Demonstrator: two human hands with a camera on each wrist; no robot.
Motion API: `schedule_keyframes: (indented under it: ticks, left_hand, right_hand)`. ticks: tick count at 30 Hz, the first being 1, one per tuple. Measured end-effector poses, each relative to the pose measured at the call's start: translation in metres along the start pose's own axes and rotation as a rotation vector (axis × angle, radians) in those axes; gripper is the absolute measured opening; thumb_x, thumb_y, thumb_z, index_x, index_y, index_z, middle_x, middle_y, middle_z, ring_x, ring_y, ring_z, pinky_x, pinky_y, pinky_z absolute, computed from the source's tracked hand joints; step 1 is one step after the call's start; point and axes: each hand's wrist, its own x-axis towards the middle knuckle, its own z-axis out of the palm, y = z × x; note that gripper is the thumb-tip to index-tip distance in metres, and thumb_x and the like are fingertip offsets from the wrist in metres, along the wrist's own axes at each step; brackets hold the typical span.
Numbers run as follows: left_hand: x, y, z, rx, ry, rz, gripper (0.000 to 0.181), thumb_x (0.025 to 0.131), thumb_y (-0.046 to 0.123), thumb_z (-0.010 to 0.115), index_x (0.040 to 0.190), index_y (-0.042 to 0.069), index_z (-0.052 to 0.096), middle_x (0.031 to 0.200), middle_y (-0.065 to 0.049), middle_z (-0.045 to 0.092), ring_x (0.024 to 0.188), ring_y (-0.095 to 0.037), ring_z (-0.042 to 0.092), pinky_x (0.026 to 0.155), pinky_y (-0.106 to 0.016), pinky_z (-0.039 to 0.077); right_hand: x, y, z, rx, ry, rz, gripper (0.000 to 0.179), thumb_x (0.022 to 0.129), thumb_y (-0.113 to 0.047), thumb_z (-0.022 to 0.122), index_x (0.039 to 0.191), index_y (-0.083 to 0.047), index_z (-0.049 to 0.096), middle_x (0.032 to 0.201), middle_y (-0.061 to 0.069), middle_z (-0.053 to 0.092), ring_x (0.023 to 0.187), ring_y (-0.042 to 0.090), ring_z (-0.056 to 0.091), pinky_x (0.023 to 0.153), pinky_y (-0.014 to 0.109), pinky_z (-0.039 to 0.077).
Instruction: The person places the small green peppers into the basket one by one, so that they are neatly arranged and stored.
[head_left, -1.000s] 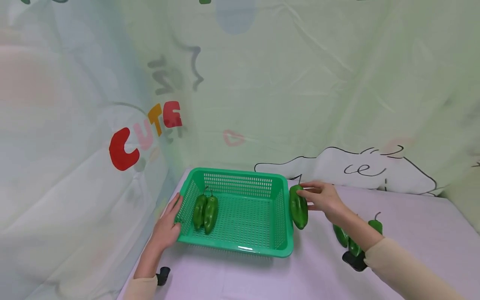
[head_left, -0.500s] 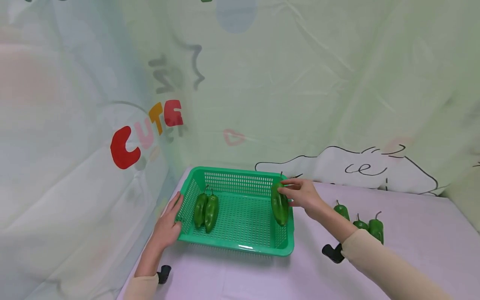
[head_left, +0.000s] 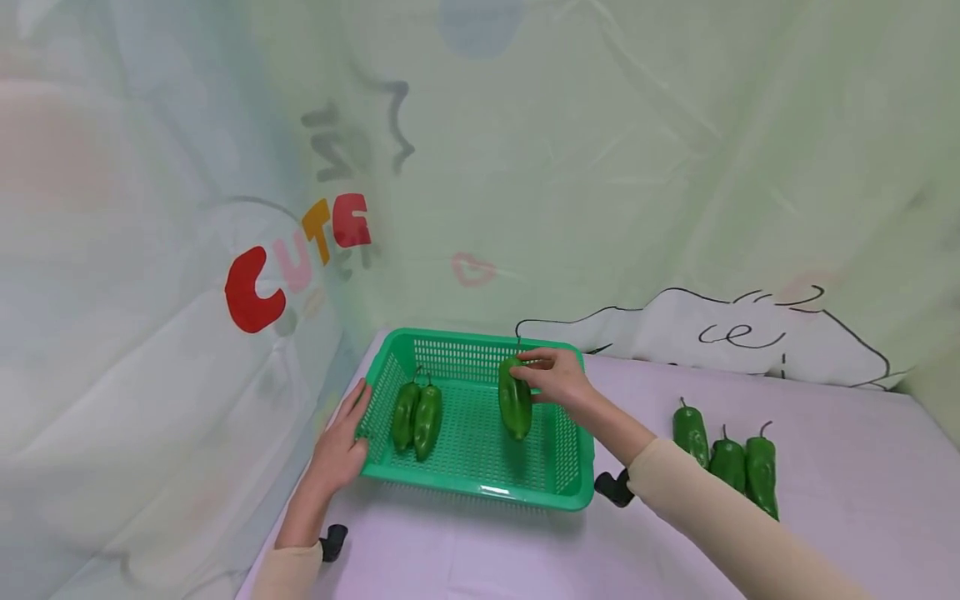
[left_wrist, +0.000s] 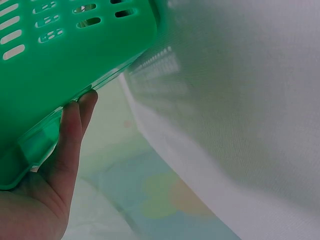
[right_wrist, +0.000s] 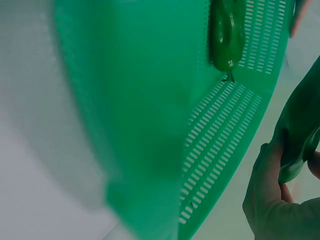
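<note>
A green plastic basket (head_left: 495, 492) with slotted walls stands on the table. Inside, along its left side, two long green peppers (head_left: 428, 421) lie side by side, stems toward the back. My right hand (head_left: 555, 379) pinches a third green pepper (head_left: 514, 400) near its stem end, above the basket's right half; its tip points down. The right wrist view shows thumb and fingers on that held pepper (right_wrist: 300, 120). On the basket's left rim rests my left hand (head_left: 341, 446); in the left wrist view, its fairly straight fingers (left_wrist: 72, 125) touch the rim from outside.
To the right on the pale tablecloth (head_left: 840, 483), several green peppers (head_left: 727, 462) lie close together, partly hidden by my right sleeve. Behind the basket hangs a printed curtain (head_left: 600, 208), and another stretch closes off the left side.
My right hand has carried the pepper leftward, from beside the basket's right wall to above its inside. The peppers on the right have come into fuller view. My left hand stays on the rim.
</note>
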Motion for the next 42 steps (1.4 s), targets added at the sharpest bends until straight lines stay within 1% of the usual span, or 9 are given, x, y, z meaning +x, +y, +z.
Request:
schedule_keyframes:
  ticks: [7,12,16,20,25,28,31,38,42]
  left_hand:
    - [0.0,0.003,-0.002,0.0,0.019,0.027,0.078,0.078,-0.01,0.04,0.154,-0.002,0.026,0.162,-0.016,0.02,0.145,-0.038,0.025,0.09,-0.053,0.04]
    - [0.0,0.003,-0.002,-0.003,0.013,0.015,0.079,0.078,-0.01,0.041,0.155,-0.001,0.025,0.162,-0.016,0.019,0.145,-0.037,0.025,0.093,-0.054,0.04]
    - [0.001,0.002,-0.001,-0.01,0.006,0.009,0.079,0.078,-0.009,0.041,0.155,-0.001,0.025,0.162,-0.015,0.019,0.145,-0.037,0.026,0.084,-0.048,0.042]
    - [0.002,0.0,0.0,-0.009,-0.002,-0.003,0.079,0.079,-0.009,0.041,0.156,0.001,0.025,0.163,-0.013,0.019,0.145,-0.036,0.027,0.071,-0.04,0.041]
    - [0.002,-0.002,0.0,-0.005,0.011,-0.007,0.079,0.078,-0.01,0.042,0.155,0.001,0.026,0.162,-0.013,0.02,0.143,-0.036,0.029,0.062,-0.035,0.037]
    - [0.002,-0.001,-0.001,0.003,0.008,-0.011,0.079,0.078,-0.009,0.043,0.155,0.001,0.026,0.162,-0.013,0.021,0.143,-0.036,0.03,0.062,-0.036,0.038]
    - [0.003,0.001,-0.002,0.008,0.006,-0.017,0.079,0.078,-0.009,0.043,0.155,0.002,0.027,0.162,-0.012,0.021,0.143,-0.035,0.03,0.065,-0.036,0.039]
    - [0.002,0.001,-0.002,-0.005,0.014,-0.014,0.079,0.078,-0.009,0.043,0.155,0.001,0.027,0.162,-0.015,0.022,0.139,-0.038,0.037,0.05,-0.03,0.029]
    - [0.001,0.001,-0.001,-0.003,0.02,-0.013,0.08,0.077,-0.009,0.044,0.155,0.001,0.027,0.162,-0.013,0.022,0.139,-0.038,0.037,0.051,-0.03,0.03]
  right_hand:
    - [0.013,-0.011,0.031,0.049,-0.014,0.03,0.039,0.092,-0.01,0.067,0.129,0.002,0.061,0.123,0.023,0.063,0.099,0.033,0.067,0.075,0.042,0.057]
    - [0.025,-0.012,0.05,0.043,-0.022,0.037,0.04,0.092,-0.01,0.067,0.13,0.001,0.06,0.123,0.023,0.063,0.101,0.034,0.067,0.077,0.043,0.057]
    - [0.038,-0.009,0.061,0.049,-0.018,0.048,0.039,0.092,-0.009,0.067,0.129,0.002,0.06,0.121,0.023,0.063,0.099,0.034,0.068,0.076,0.042,0.057]
    - [0.049,-0.002,0.068,0.04,-0.017,0.067,0.038,0.091,-0.008,0.067,0.127,0.005,0.06,0.118,0.025,0.063,0.095,0.034,0.068,0.074,0.042,0.057]
    - [0.059,0.011,0.078,0.031,-0.042,0.104,0.039,0.091,-0.008,0.067,0.126,0.007,0.059,0.121,0.027,0.06,0.101,0.04,0.066,0.076,0.045,0.057]
    - [0.062,0.018,0.084,0.001,-0.045,0.101,0.038,0.092,-0.008,0.067,0.125,0.009,0.058,0.122,0.028,0.058,0.104,0.042,0.065,0.076,0.045,0.057]
    - [0.064,0.025,0.092,-0.051,-0.039,0.093,0.037,0.091,-0.008,0.067,0.123,0.008,0.059,0.123,0.027,0.057,0.102,0.039,0.066,0.073,0.043,0.058]
    - [0.067,0.038,0.107,-0.142,-0.062,0.078,0.04,0.09,-0.009,0.068,0.123,0.011,0.059,0.127,0.027,0.054,0.103,0.038,0.065,0.069,0.04,0.058]
    - [0.067,0.044,0.11,-0.172,-0.05,0.054,0.04,0.089,-0.007,0.069,0.123,0.013,0.059,0.128,0.029,0.053,0.098,0.038,0.066,0.066,0.039,0.058]
